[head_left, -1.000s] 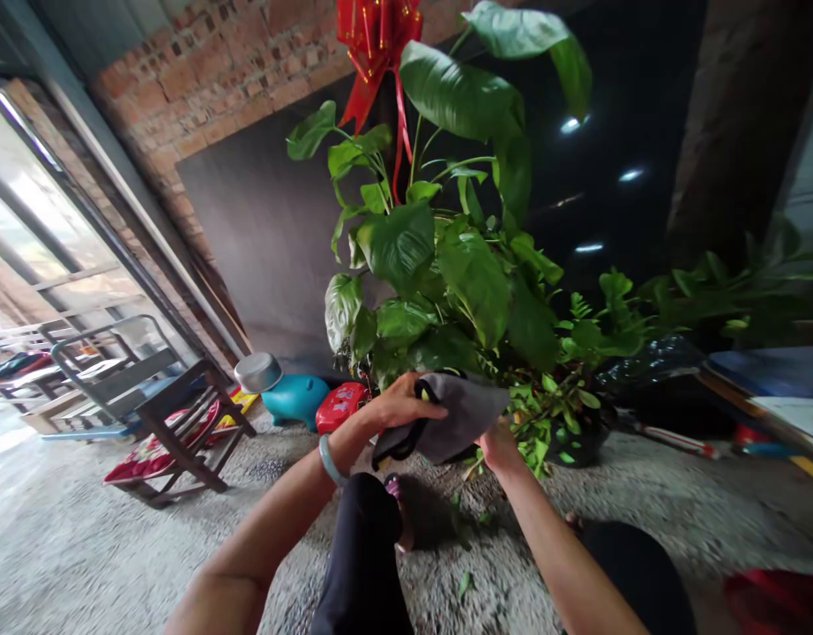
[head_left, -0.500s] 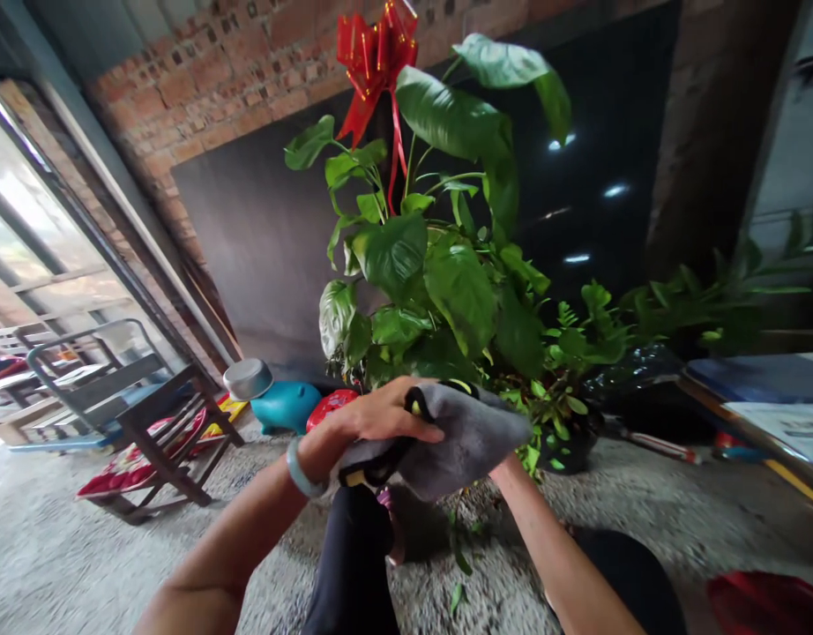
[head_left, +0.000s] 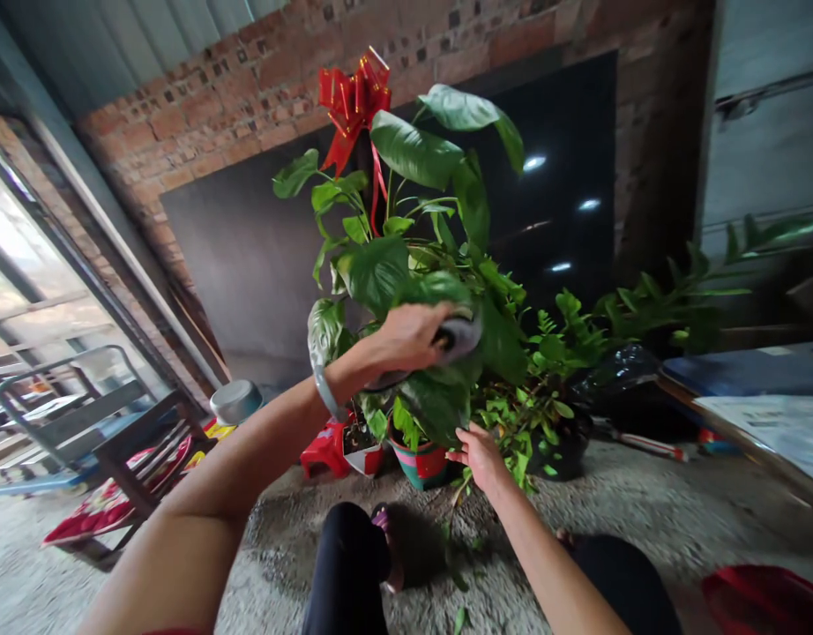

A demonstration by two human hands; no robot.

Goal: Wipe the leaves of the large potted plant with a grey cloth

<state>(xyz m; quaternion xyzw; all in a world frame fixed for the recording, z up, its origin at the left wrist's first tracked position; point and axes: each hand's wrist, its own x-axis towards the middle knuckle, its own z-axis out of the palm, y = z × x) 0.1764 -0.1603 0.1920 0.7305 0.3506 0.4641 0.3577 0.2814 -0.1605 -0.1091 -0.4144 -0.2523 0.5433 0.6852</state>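
Floor: rough grey gravelly concrete (head_left: 645, 520), with a few fallen leaves near the person's dark knee.
Back wall: red brick (head_left: 234, 88) with a dark glossy panel (head_left: 248, 256) leaning on it.
Left side: wooden chair (head_left: 125, 450) with a patterned cushion, a metal bowl (head_left: 235, 401) beside it.
Plant (head_left: 413, 256): big-leaved, in a red and green pot (head_left: 421, 462), red bow (head_left: 351, 93) on top.
Left hand (head_left: 406, 335): fingers curled round a grey cloth (head_left: 460, 335), pressing it on a leaf mid-plant.
Right hand (head_left: 479, 454): fingers loosely spread, holding nothing, at the low leaves beside the pot.
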